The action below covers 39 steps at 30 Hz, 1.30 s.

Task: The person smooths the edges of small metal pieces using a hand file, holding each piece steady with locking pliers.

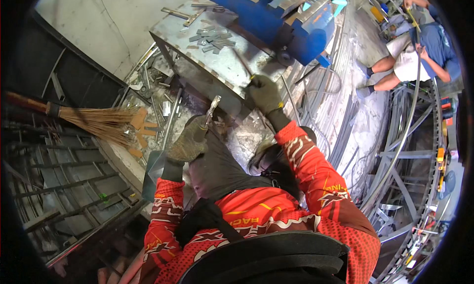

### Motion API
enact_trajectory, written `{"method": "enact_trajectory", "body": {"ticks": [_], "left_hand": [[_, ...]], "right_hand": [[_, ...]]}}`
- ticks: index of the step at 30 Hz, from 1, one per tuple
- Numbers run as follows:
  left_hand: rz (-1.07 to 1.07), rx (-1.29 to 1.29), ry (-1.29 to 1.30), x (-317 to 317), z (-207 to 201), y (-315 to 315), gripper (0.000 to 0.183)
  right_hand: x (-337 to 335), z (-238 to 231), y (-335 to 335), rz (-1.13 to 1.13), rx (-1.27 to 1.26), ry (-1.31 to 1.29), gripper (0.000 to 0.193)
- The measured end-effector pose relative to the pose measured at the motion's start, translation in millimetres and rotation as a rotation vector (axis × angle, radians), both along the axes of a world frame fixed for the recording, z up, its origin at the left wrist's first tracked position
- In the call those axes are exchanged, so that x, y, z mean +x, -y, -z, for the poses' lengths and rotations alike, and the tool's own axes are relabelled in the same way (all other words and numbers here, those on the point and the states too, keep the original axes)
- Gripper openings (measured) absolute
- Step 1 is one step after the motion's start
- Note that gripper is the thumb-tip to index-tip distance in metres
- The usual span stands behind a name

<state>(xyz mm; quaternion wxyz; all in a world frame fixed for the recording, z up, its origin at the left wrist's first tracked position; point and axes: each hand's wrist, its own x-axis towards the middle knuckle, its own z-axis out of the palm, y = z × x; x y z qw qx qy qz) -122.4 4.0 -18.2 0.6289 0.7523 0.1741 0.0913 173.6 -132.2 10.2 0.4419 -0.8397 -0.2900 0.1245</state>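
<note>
My left hand (190,141), in a worn grey-brown work glove, is closed around a silver metal tool that looks like locking pliers (213,109). The tool's upper end points toward the front edge of a metal-topped work table (195,62). To the right, my right hand (265,94) is gloved too and closed around a thin dark rod (243,62). One end of the rod slants up over the table corner; its far tip is blurred. Small flat grey metal pieces (213,39) lie in a loose heap on the tabletop.
A blue metal machine (271,22) stands at the table's right. A straw broom (94,118) and metal scraps lie at left. Long metal bars (345,128) and a cable cover the floor at right. Another person (419,52) works there, holding a long bar.
</note>
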Motion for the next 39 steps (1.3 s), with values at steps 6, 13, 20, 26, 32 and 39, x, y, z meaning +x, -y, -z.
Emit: {"method": "enact_trajectory", "body": {"ticks": [6, 13, 20, 26, 32, 39], "left_hand": [[0.012, 0.212, -0.058, 8.0, -32.4, 4.9, 0.079], [0.015, 0.142, -0.103, 2.2, -41.2, 5.0, 0.085], [0.025, 0.08, -0.019, 2.6, -16.2, -3.8, 0.094], [0.007, 0.162, -0.153, 6.5, -31.7, 2.4, 0.092], [0.041, -0.131, -0.173, 2.8, -9.3, -2.7, 0.096], [-0.008, 0.024, -0.072, -5.1, -4.9, -2.0, 0.102]], "right_hand": [[96.7, 20.4, -12.9, 0.202, -0.148, 0.381, 0.021], [22.9, 9.0, -21.4, -0.074, -0.157, 0.034, 0.025], [-10.9, 1.6, -30.4, -0.139, 0.031, 0.187, 0.02], [105.6, 16.9, -48.0, 0.256, -0.202, 0.356, 0.023], [103.2, 30.0, -50.4, 0.098, -0.119, 0.365, 0.023], [-35.3, -9.7, -72.6, -0.294, -0.106, 0.066, 0.024]]}}
